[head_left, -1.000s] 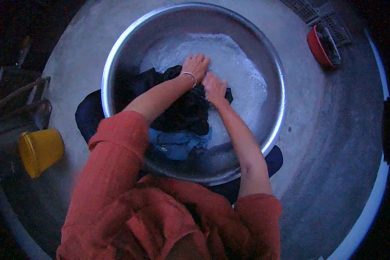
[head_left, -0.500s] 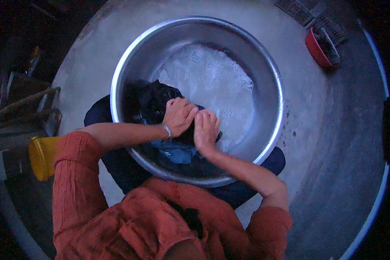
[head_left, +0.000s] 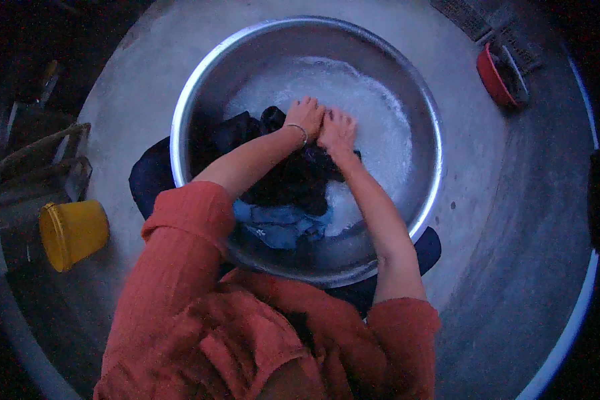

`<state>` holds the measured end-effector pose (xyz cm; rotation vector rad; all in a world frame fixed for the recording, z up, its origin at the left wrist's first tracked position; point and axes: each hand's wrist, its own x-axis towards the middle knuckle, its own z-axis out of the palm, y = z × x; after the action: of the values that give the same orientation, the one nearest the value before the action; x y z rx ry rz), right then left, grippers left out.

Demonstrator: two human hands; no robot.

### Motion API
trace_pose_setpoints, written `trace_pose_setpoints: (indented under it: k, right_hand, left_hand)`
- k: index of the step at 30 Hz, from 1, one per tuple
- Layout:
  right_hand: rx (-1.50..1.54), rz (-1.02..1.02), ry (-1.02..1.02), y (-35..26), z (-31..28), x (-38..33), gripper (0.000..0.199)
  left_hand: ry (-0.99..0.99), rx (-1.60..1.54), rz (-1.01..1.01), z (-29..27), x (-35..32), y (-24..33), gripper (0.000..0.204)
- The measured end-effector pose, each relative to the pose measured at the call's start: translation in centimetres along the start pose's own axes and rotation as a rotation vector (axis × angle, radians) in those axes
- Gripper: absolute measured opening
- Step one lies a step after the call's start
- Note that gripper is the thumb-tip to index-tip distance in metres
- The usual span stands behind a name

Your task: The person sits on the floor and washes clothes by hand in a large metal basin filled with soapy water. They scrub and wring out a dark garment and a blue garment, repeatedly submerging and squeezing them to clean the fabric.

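A wide metal basin (head_left: 181,127) holds whitish, foamy water (head_left: 380,127). Bunched dark wet clothing (head_left: 283,180) lies in its left and middle part, with a blue piece of cloth (head_left: 280,227) toward the near side. My left hand (head_left: 305,118), with a bracelet at the wrist, presses on the far end of the dark clothing, fingers curled over it. Right beside it my right hand (head_left: 338,132) is closed on the same bunch, slightly blurred. The two hands touch or nearly touch. What lies under the palms is hidden.
The basin stands between my knees on a concrete floor (head_left: 473,200). A yellow bucket (head_left: 80,230) lies tilted at the left, near some dark wooden furniture (head_left: 40,153). At the far right sits a red basin (head_left: 497,80) beside grey crates (head_left: 463,20).
Both hands have pushed away from me, toward the basin's far side, stretching the dark clothing with them. More of the blue cloth shows. My arms are straighter.
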<state>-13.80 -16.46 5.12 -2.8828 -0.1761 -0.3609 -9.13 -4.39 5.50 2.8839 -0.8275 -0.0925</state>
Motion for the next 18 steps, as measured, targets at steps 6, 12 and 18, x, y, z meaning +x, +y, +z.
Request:
trace_pose_setpoints:
  k: [6,12,18]
  right_hand:
    - [0.251,0.335,-0.382,-1.2,-2.3,-3.3,0.041]
    - [0.566,0.431,-0.178,-7.2,-8.6,-10.6,0.028]
    - [0.417,0.267,-0.066,-10.6,-7.0,-12.8,0.014]
  left_hand:
    - [-0.364,-0.123,-0.253,-5.5,-3.5,-0.4,0.05]
    - [0.017,-0.302,-0.095,-8.6,-13.6,1.7,0.036]
    - [0.093,-0.349,-0.04,-6.9,-16.9,3.0,0.02]
